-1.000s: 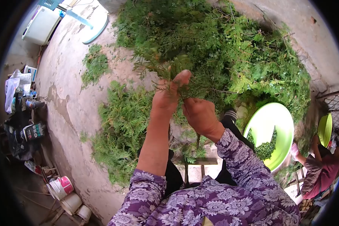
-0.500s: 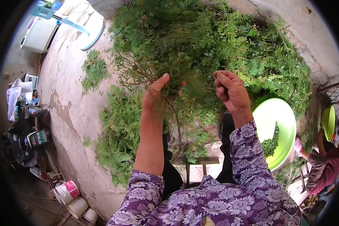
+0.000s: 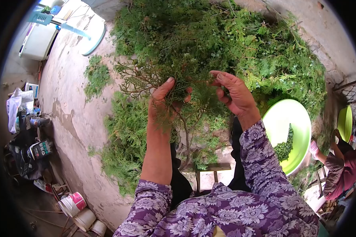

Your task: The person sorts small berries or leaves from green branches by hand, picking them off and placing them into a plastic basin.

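Observation:
My left hand (image 3: 164,96) is closed around a green conifer branch (image 3: 140,77), whose brown stem hangs down past my wrist. To its right, my right hand (image 3: 234,93) has thumb and index finger pinched together at the edge of the sprigs; whatever is between the fingertips is too small to make out. Beyond and beneath both hands spreads a large heap of cut green branches (image 3: 265,59). At the right, a bright green basin (image 3: 300,146) holds a pile of small green pieces (image 3: 284,149).
Another person (image 3: 342,170) sits at the far right near a second green basin (image 3: 345,123). A small wooden stool (image 3: 213,167) is below my hands. White buckets (image 3: 83,219) and a dark bag (image 3: 21,152) lie left. A fan base (image 3: 93,41) stands upper left.
My right hand has moved slightly left, toward the branch, and its fingertips are now at the sprigs. My left hand keeps its hold on the branch.

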`<state>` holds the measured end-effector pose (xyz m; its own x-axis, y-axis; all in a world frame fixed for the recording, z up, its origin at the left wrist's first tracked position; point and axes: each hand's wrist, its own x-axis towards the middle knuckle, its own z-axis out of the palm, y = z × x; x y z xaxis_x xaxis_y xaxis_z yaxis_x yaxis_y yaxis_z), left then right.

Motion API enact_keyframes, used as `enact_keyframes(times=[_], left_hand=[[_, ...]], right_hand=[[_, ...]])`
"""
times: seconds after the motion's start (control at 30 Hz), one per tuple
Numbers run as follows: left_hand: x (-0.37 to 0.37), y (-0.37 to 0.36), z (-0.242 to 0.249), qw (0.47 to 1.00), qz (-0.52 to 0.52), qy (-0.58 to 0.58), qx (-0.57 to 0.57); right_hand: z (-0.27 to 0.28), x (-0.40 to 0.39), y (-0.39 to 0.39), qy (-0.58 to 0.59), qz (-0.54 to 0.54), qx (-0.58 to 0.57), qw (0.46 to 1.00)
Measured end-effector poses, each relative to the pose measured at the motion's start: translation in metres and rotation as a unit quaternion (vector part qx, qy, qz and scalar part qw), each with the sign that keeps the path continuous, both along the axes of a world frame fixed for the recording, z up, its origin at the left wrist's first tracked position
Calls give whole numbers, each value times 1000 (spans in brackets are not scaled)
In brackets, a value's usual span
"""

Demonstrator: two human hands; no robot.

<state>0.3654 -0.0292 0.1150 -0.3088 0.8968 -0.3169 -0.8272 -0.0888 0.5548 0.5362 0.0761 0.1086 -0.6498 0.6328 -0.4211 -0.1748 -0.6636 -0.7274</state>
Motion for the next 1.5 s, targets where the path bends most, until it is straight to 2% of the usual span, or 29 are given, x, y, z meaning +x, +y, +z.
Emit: enact_keyframes(times=[0.43,0.5,0.7,0.83,0.9,1.03,1.13,1.2,1.23,1.3,1.33,1.4,1.43,1.5], left_hand=[[-4,-6,-1,1000,2,19,-6],[-3,-7,3,1000,-4,28,-9],[-4,-6,1,999,-23,22,2],[-2,-8,7,999,5,44,-4],[-5,-7,-2,1000,-8,27,11],[-3,-6,-1,1000,5,11,-8],[-1,-7,4,999,13,25,-30],[-1,-7,-1,999,9,27,-24],[1,-7,-2,999,9,27,-25],[8,-9,-2,996,-1,56,-70],[11,-9,1,996,-2,56,-70],[17,-8,9,988,2,99,-119],[19,-8,9,988,2,99,-118],[23,-7,9,990,-15,96,-103]], right_hand=[[2,-8,-3,51,47,12,998],[7,-9,-4,75,40,-21,996],[-7,-10,-1,89,44,-14,995],[1,-12,-4,67,32,-17,997],[3,-12,-4,80,62,-18,995],[1,-12,-5,68,52,-24,996],[-4,-13,-6,58,32,17,998],[0,-14,-10,-64,20,166,984],[-2,-16,-12,-65,20,166,984],[-7,-19,-17,-138,-11,368,920],[-11,-19,-17,-139,-12,367,920],[-16,-21,-15,-191,-67,447,872],[-15,-21,-16,-191,-68,447,871],[-13,-22,-17,-243,-83,526,811]])
